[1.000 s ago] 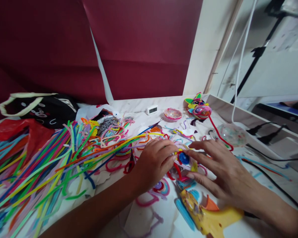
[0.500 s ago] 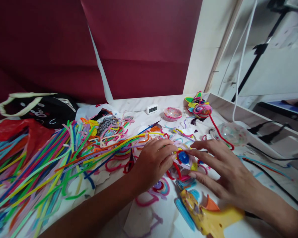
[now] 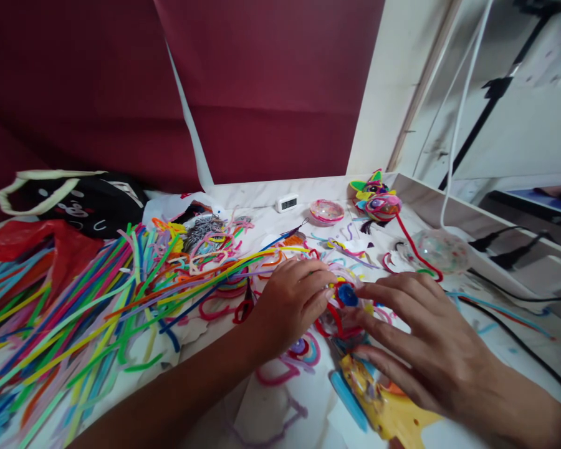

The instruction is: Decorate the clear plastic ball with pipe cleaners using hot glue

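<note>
A round pipe-cleaner craft (image 3: 330, 318) with a clear body, red strands and a blue coil (image 3: 347, 294) lies between my hands. My left hand (image 3: 293, 302) is closed on its left side, fingers curled over the edge. My right hand (image 3: 421, 337) is open, its fingers stretched toward the blue coil and the craft's right side; whether the fingertips press on it I cannot tell. A yellow glue gun (image 3: 388, 405) lies beneath my right thumb, partly hidden. Left of the craft's lower edge is a flat purple-and-blue pipe-cleaner coil (image 3: 303, 349).
Loose pipe cleaners (image 3: 98, 299) cover the left side. At the back stand a small digital clock (image 3: 287, 202), a pink-rimmed clear bowl (image 3: 326, 212) and a finished-looking colourful pipe-cleaner figure (image 3: 378, 198). A clear dome (image 3: 439, 251) and black cables (image 3: 518, 346) lie at right.
My right hand has shifted slightly downward, its thumb now lower and over the glue gun. The left hand stays on the craft. The view has moved slightly.
</note>
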